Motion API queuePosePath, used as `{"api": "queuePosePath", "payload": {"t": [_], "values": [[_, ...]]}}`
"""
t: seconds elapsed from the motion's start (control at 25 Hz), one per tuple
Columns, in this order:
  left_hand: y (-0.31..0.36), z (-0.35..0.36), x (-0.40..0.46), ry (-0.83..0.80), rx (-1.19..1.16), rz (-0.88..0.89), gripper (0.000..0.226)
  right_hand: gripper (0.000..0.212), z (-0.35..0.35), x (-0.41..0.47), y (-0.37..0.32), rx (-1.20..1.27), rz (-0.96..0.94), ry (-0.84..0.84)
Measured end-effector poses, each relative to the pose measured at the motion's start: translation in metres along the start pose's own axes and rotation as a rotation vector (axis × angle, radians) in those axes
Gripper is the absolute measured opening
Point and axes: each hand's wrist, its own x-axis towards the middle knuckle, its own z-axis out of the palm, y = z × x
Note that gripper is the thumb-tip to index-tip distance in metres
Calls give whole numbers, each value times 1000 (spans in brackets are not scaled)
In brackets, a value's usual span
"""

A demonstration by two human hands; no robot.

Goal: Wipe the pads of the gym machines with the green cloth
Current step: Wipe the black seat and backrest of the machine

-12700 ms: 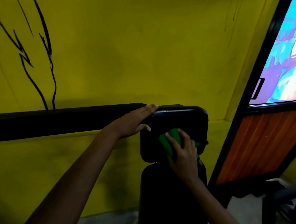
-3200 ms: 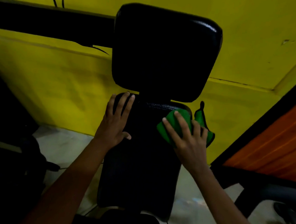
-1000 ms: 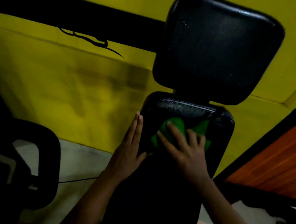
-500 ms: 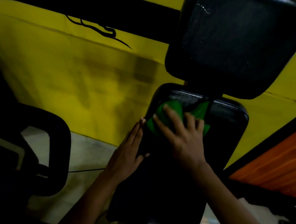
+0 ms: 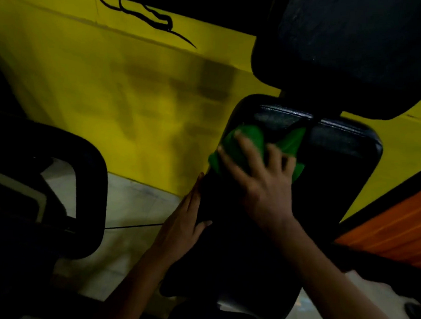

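From the head camera, the landmark is the lower back pad, a long black slab with rounded corners and a pebbled, faintly glossy vinyl skin along its top edge. Directly above it, and partly overlapping its upper edge, sits the upper pad, squarer, also black vinyl with soft rounded corners and a dull sheen.

The green cloth lies crumpled on the upper left part of the lower back pad, its folds bunching into peaks; one pointed flap sticks up toward the seam between the two pads. The right hand lies flat over the cloth, fingers spread and mostly straight, pressing the fabric against the vinyl rather than curling round it. The picture is blurred there, so the finer finger detail cannot be told.

The left hand rests along the left edge of the lower back pad, below the cloth, with fingers straight and together pointing up the pad's side, the thumb touching its face.

Left of the pad and behind it stands a yellow wall, matte and smudged with dark patches. Below the wall lies a pale floor. Further left is a dark rounded machine frame. Right of the pad shows an orange ribbed panel.
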Motion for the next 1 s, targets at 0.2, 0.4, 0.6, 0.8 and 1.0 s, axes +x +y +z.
{"api": "queuePosePath", "payload": {"t": [0.2,0.4,0.6,0.8,1.0], "values": [[-15,-2,-6,-76,-29,2,78,42,2,-31,-14,35,-235,-98],[-30,15,-18,-118,-93,-82,76,35,4,-1,-2,-39,179,118],[-26,0,-18,-187,-95,-83,82,39,24,-92,-40,25,-340,-184],[-30,-6,-18,-149,-97,32,72,39,3,-57,2,13,-27,-40],[-5,-11,2,-19,-87,131,73,43,10,-87,6,-17,1,-38]]}}
